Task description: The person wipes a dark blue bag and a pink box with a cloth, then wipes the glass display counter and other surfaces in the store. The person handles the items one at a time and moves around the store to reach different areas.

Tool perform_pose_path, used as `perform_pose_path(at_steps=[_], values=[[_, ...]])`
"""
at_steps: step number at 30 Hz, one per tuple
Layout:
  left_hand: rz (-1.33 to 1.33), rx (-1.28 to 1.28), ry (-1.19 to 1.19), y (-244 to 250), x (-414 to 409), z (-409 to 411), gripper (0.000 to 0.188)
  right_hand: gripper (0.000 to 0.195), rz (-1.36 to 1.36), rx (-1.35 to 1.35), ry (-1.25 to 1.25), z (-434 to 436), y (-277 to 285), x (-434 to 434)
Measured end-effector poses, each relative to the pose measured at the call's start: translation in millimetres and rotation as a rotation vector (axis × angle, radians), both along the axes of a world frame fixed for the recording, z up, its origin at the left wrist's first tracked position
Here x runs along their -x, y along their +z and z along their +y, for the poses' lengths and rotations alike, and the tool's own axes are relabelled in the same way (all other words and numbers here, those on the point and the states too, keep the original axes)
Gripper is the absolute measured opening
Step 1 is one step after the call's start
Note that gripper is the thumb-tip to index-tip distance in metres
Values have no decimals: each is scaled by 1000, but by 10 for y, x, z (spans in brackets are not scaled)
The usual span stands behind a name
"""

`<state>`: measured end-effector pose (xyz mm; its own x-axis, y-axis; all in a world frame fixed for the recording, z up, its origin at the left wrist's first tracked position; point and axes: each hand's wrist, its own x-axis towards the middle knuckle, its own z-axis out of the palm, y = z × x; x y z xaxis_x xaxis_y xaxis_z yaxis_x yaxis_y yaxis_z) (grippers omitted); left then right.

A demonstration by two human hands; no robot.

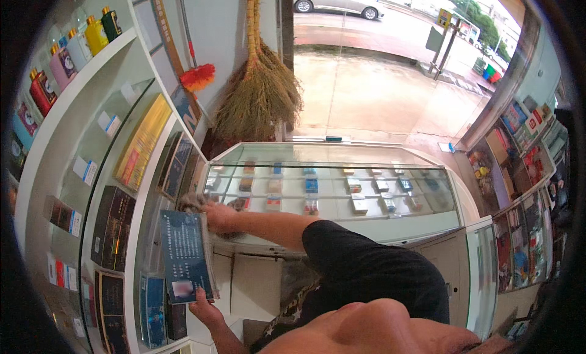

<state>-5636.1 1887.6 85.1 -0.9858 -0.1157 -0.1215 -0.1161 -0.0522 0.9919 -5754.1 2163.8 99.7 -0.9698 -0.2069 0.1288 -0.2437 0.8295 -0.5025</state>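
My left hand [206,308] grips the lower edge of a dark blue printed plaque [187,253], thumb on its front. The plaque stands tilted in front of the shelving. It bears rows of pale writing, with a pale patch near its bottom. My right arm reaches across to the plaque's upper corner. There my right hand [222,219] is closed on a greyish-brown cloth [196,202], which looks crumpled and blurred. The fingers of that hand are partly hidden by the cloth.
White shelving [132,212] with glass shelves holds boxes and bottles at left. A glass display counter [339,219] with rows of small packs lies ahead. A twig broom [256,97] and an orange-red duster [199,77] lean on the wall. More stocked cabinets [522,244] stand at right.
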Motion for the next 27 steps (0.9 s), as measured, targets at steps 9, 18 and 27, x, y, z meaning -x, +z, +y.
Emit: perform_pose_path(at_steps=[9, 18, 27], values=[[171, 124, -53, 310, 195, 334, 30, 36, 117, -325, 97, -209, 154, -1029], [133, 122, -73, -275, 828, 641, 31, 38, 227, -51, -288, 732, 35, -2554], [238, 273, -205, -170, 946, 1139, 32, 38, 124, -147, -1186, 1909, 27, -4732]])
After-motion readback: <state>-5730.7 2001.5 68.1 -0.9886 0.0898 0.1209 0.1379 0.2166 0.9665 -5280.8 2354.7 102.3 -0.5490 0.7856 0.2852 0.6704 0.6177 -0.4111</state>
